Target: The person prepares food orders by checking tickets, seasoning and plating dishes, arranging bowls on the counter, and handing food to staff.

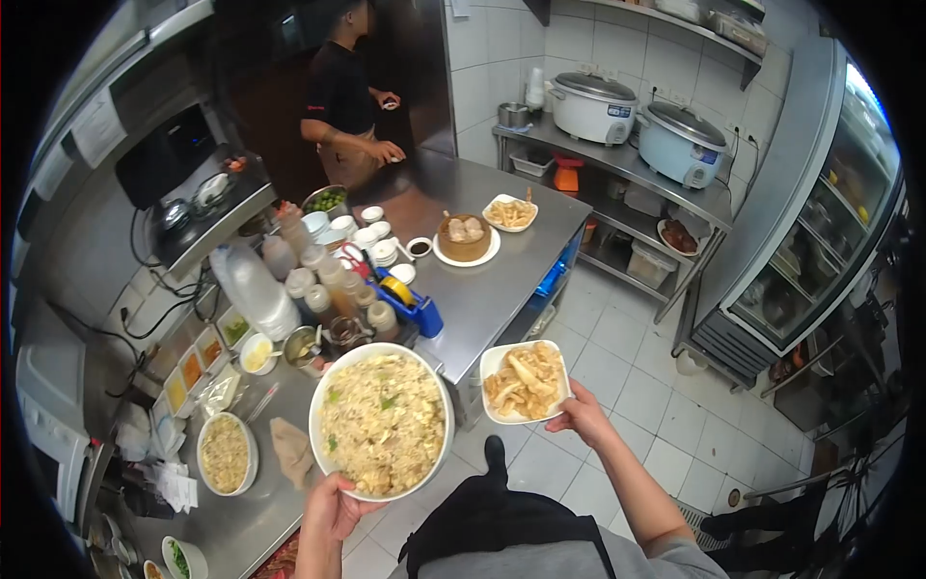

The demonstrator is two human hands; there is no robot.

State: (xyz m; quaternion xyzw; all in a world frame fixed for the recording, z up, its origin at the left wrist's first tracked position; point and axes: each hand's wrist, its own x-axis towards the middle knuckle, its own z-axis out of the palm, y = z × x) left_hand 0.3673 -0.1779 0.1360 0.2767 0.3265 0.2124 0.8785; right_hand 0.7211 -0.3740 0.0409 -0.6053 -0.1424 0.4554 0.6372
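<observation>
My left hand [338, 504] grips the lower rim of a large white bowl [383, 420] heaped with fried rice and bits of green. In my right hand [582, 417] is a small square white dish [524, 382] of pale brown fried pieces, held by its lower right corner. Both are held up over the floor in front of my body, the bowl close to the counter's edge. A folded beige cloth [291, 452] and an oval bowl of rice [227, 454] lie on the counter left of the large bowl.
On the steel counter [482, 304] stand a bamboo steamer [464, 238], another fried dish [510, 213], sauce bottles [333, 280] and a blue tape dispenser [410, 309]. A person [342, 106] stands behind it. Rice cookers [591, 108] and a glass-door fridge [810, 232] are at the right.
</observation>
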